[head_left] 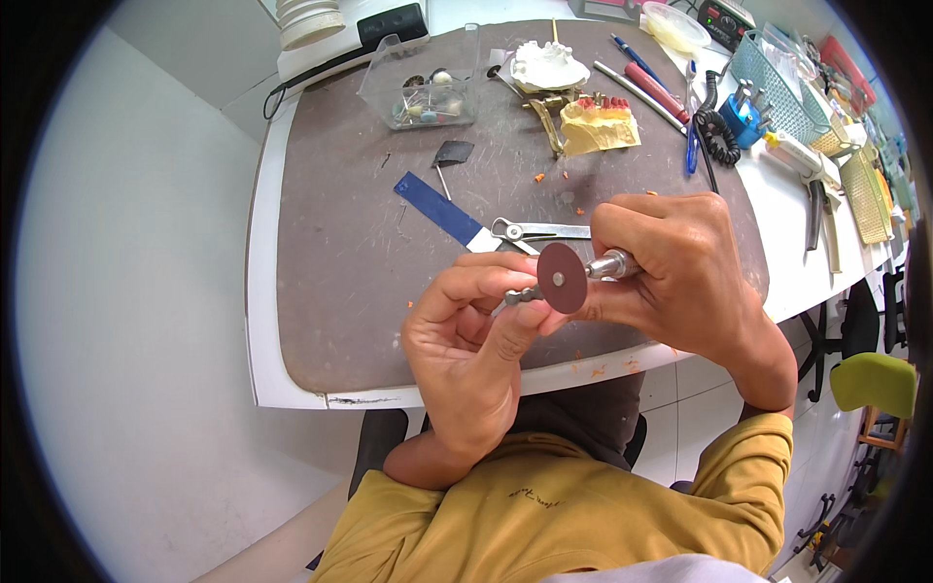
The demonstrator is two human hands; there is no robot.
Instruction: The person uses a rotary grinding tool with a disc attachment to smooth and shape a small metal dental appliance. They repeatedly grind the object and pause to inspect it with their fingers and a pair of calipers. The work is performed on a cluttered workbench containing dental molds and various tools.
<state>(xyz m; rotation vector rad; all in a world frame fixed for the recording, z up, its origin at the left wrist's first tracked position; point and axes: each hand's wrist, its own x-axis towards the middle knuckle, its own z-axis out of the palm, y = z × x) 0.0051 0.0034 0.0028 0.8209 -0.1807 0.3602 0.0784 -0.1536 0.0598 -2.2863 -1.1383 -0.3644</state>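
Note:
My left hand [471,340] pinches a small grey metal dental bridge [523,295] between thumb and fingertips, just above the table's front part. In my right hand [671,267] is a rotary handpiece [612,263], its silver nose pointing left. A reddish-brown cutting disc [562,278] is mounted on its tip. The disc stands beside the metal piece and covers part of it, so whether they touch I cannot tell. Behind my hands lie a silver caliper [544,231] and a blue and white strip [435,209].
A yellow plaster dental model [600,128] with red teeth stands beside a white dental cast [547,68] at the back. A clear box of small tools [423,105], pens, a blue bur stand [744,121] and baskets [773,83] ring the brown mat [340,262]. Orange scraps lie scattered.

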